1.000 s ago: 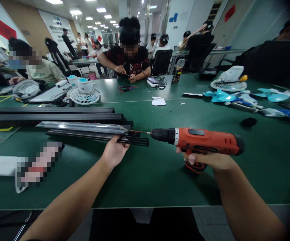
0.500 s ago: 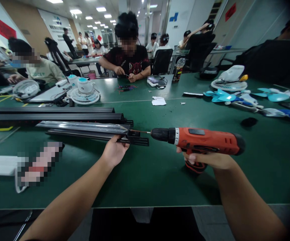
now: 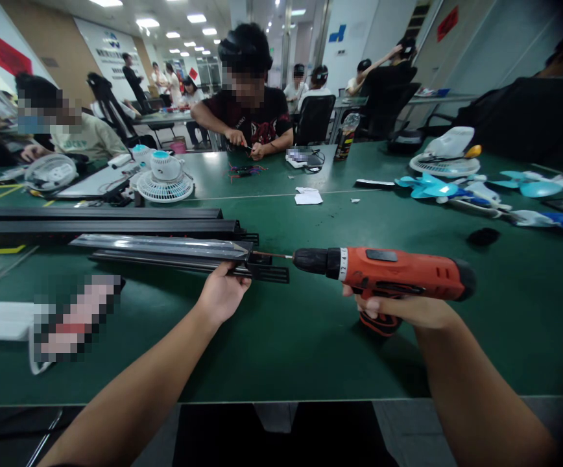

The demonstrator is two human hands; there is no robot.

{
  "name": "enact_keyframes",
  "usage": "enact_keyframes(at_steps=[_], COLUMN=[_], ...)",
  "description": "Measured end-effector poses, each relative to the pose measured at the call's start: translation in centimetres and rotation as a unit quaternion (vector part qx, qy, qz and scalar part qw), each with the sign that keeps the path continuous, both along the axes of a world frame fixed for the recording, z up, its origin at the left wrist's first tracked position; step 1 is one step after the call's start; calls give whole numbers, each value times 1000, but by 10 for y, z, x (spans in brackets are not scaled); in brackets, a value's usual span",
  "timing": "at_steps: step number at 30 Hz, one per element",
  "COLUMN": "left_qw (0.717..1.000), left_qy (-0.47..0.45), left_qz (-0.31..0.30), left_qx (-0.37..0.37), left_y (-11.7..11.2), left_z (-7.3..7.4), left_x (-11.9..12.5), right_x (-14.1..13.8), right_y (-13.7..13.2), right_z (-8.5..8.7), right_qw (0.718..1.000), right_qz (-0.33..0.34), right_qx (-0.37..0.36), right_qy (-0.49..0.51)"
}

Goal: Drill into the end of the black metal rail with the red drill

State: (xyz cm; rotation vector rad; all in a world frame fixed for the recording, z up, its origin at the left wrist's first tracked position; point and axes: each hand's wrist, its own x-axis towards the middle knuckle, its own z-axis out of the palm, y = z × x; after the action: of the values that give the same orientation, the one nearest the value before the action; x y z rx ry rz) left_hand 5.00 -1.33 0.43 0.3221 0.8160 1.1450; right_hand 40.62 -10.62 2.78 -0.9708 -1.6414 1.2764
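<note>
Right grip [image 3: 408, 311] seemingly around drill handle [image 3: 383, 324]

from the wearer's head, the green tabletop [image 3: 311, 357] is viewed forward and downward; the left hand [image 3: 223, 295] and right hand [image 3: 410, 311] are framed at close range (dark trouser legs [image 3: 223, 434] are caught below), and distant ceiling lights [image 3: 148, 24] are included above.

The drill [image 3: 408, 271] is orange-red, with a black chuck [image 3: 313, 261] and a white numbered ring [image 3: 343, 263]; its body is held level, nose pointing left. A long thin bit [image 3: 276, 255] runs from it to the end of a black bar [image 3: 249, 255], covered in shiny clear wrap [image 3: 165, 245]. How deep the tip sits is hard to tell.
</note>
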Motion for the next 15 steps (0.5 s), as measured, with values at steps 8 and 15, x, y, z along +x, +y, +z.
enact_keyframes(at_steps=[8,15], left_qw=[1000,1000], left_qy=[11,8], left_qz=[-2,1], left_qx=[10,2], left_y=[0,0], left_z=[-1,1], left_x=[-1,1], right_x=[-1,0], right_y=[0,-1], right_z=[3,-1], right_qw=[1000,1000], right_qz=[4,-1], right_qx=[10,4], right_qy=[-5,6])
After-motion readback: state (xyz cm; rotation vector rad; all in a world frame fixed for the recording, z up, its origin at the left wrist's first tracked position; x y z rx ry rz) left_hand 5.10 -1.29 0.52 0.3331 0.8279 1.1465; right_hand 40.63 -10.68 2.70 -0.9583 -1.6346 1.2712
